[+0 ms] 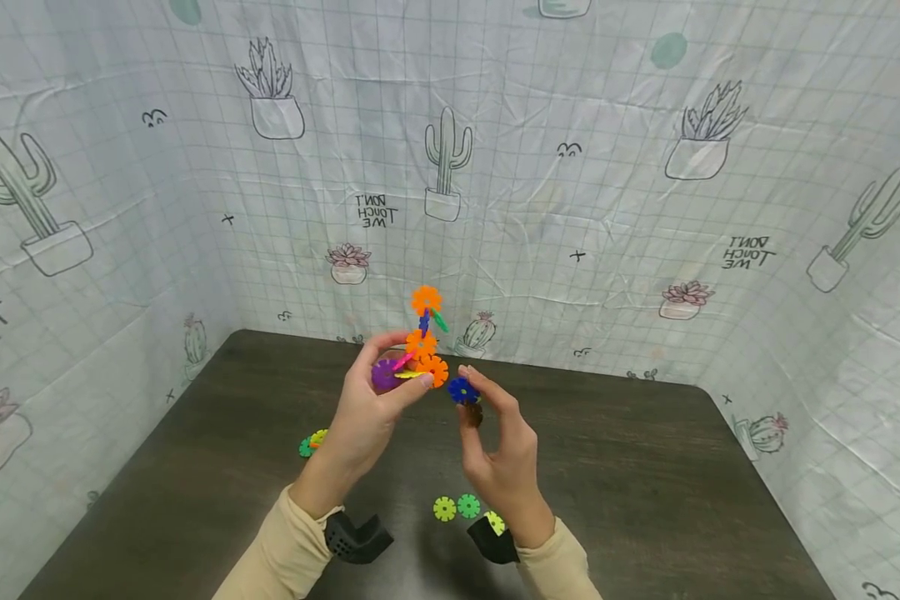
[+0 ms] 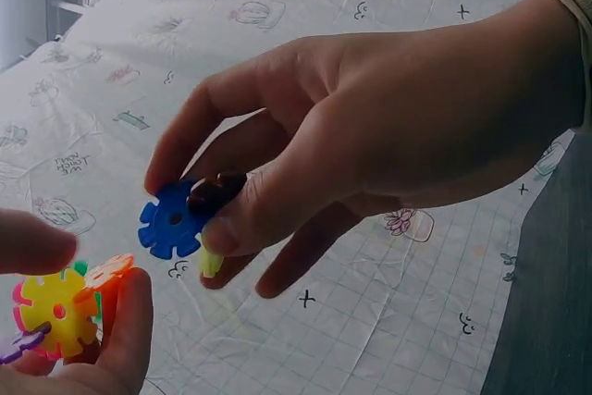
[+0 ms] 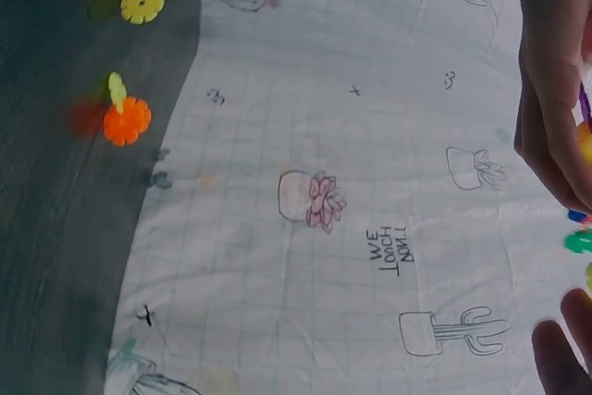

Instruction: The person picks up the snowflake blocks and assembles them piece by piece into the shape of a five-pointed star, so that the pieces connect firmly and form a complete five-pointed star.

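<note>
In the head view my left hand (image 1: 367,417) grips a cluster of joined notched plastic discs above the table. The cluster includes orange discs (image 1: 422,344), a purple disc (image 1: 383,375), and pink, yellow, green and blue ones; an orange disc (image 1: 427,301) tops its upward arm. Close by on the right, my right hand (image 1: 506,450) pinches a blue disc (image 1: 462,391) with a brown disc (image 1: 475,415) behind it. A yellow-green disc (image 2: 212,264) also shows at the right thumb in the left wrist view. A small gap separates the blue disc from the cluster.
On the dark table (image 1: 630,467) lie a yellow-green disc (image 1: 444,509), a green disc (image 1: 468,506) and another yellow-green disc (image 1: 495,523), partly covered by the black wrist mount. Joined discs (image 1: 313,442) lie left of the left wrist. A patterned cloth (image 1: 510,233) hangs around the table.
</note>
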`<state>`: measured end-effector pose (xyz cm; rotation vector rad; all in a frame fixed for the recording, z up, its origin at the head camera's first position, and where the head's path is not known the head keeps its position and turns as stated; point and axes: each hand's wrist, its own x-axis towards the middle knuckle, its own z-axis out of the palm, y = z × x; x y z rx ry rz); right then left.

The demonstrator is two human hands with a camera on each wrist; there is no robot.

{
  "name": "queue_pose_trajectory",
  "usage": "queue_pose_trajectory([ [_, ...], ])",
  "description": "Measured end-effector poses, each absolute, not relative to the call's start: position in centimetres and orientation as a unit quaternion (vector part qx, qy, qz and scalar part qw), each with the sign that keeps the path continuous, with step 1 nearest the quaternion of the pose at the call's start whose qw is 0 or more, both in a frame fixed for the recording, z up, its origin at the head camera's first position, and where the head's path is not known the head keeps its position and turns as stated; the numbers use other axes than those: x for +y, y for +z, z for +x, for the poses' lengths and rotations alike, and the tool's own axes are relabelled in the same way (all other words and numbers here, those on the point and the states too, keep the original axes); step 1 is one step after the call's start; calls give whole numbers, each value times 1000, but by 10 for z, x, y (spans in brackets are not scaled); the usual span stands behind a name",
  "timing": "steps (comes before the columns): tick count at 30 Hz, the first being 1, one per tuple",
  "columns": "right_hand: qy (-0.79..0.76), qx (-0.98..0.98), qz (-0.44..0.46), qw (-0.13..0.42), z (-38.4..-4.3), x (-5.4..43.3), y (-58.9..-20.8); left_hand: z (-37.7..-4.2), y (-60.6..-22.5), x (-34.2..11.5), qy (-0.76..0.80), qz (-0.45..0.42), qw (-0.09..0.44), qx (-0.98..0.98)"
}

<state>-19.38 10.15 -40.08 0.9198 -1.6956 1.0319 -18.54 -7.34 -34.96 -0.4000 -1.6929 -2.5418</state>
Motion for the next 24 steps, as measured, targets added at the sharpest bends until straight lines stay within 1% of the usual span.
queue_pose_trajectory([
  [9,355,-693,400,485,-198,107,-399,-185,-347,-67,-835,-128,19,-535],
  [15,303,-689,411,515,-200,109,-396,-185,-347,-63,-814,-115,28,-568],
  [20,268,-694,405,532,-199,111,-396,-183,-347,-63,-801,-113,36,-587],
  [24,282,-687,387,547,-199,113,-399,-182,-347,-62,-801,-110,39,-587],
])
